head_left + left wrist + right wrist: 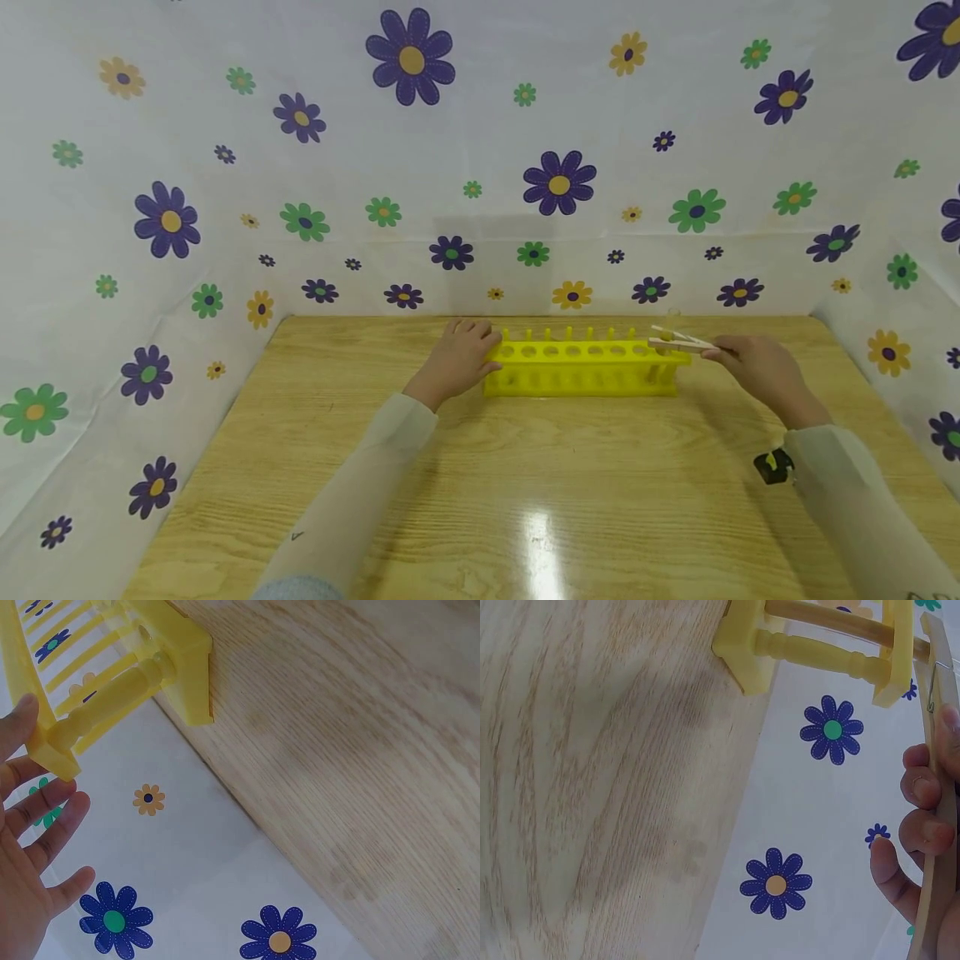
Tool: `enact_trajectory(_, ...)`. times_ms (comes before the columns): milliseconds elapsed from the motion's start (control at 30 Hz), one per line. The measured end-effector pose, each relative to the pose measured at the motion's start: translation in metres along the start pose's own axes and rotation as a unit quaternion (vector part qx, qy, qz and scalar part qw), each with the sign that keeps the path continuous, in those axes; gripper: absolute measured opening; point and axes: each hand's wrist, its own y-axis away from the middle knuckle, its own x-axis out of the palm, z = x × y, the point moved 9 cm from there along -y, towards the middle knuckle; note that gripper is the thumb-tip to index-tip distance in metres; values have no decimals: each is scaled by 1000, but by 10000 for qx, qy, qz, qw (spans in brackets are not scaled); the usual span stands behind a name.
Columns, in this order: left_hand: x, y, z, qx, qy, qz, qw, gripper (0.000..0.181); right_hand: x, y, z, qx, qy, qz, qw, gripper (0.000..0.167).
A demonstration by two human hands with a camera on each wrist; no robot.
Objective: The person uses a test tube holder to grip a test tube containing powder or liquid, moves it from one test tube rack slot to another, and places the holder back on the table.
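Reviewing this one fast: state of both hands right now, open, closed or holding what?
Left hand: holding the near end of the yellow rack.
Right hand: closed around a wooden clamp.

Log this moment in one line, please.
left hand: pinches yellow rack | right hand: grips wooden clamp | rack: upright on table

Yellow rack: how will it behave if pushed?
The yellow rack probably feels light: its frame is open. Likely stiff, since the holed top looks straight. Its long base suggests sliding rather than rolling.
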Motion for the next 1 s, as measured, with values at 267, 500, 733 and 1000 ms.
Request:
enact_trajectory(267, 0, 1, -1, -7, 73, 3, 10000, 37, 4, 1, 1, -43, -42, -26, 10000, 33)
enact_trajectory(500, 3, 0, 0, -29, 120, 20, 9999, 38, 5, 2, 1, -95, 50, -144, 9998, 25)
enact_trajectory(733, 1, 0, 0, -35, 167, 21, 9999, 37, 7, 2, 0, -113, 106, -146, 9998, 28)
enact_trajectory(1000, 1, 0, 1, -51, 120, 12, 9999, 37, 7, 3, 2, -162, 58, -164, 9997, 32)
